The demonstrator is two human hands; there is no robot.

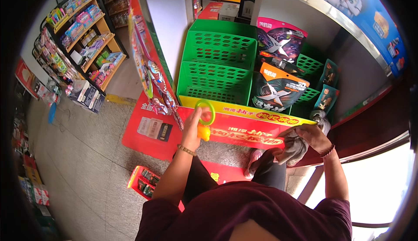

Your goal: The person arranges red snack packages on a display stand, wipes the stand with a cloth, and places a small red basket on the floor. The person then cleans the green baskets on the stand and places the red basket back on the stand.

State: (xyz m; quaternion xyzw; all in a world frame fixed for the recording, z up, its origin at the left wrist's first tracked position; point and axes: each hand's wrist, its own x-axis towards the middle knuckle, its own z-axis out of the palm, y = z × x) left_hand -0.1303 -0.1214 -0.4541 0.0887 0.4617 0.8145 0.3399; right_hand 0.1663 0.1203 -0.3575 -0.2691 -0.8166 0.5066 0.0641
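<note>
In my left hand [192,128] is a toy with a translucent green ring [211,115] and a round yellow-orange part [203,132]. My right hand [310,135] grips a crumpled grey cloth [292,151] by the front right corner of the display. Before me stands a tiered green plastic display rack [215,67] with perforated walls and a red and yellow printed front [235,120]. Its left compartments hold nothing. On its right side stand a pink-topped pouch [281,40], an orange-topped pouch [279,87] and smaller dark teal packets [325,99].
Wrapped snack packets [158,74] hang left of the rack. A red box of dark packets [143,182] sits on the floor by my left arm. A stocked wooden shelf unit [86,40] and a carton [86,96] stand further left. A glossy dark red panel [369,123] borders the right.
</note>
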